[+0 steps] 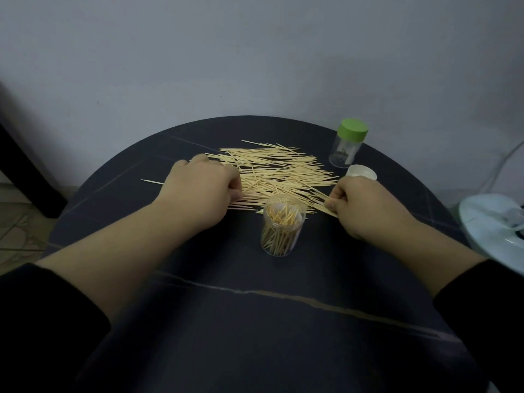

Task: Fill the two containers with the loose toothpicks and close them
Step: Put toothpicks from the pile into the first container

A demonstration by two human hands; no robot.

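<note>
Left hand (202, 184) and right hand (360, 201) each pinch toothpicks (278, 171) beside the open jar (283, 231). A stray wrist could topple the jar and spill it.

Dark slate-black table (255, 336) crossed by thin pale veins — one tan streak near, pale straw-yellow toothpicks (278, 171), clear near container (283, 228), clear far-right container (344, 154) with lime-green lid (353, 129), white lid (361, 172), black sleeves (42, 321) — plain grey-lilac wall (255, 52)
</note>
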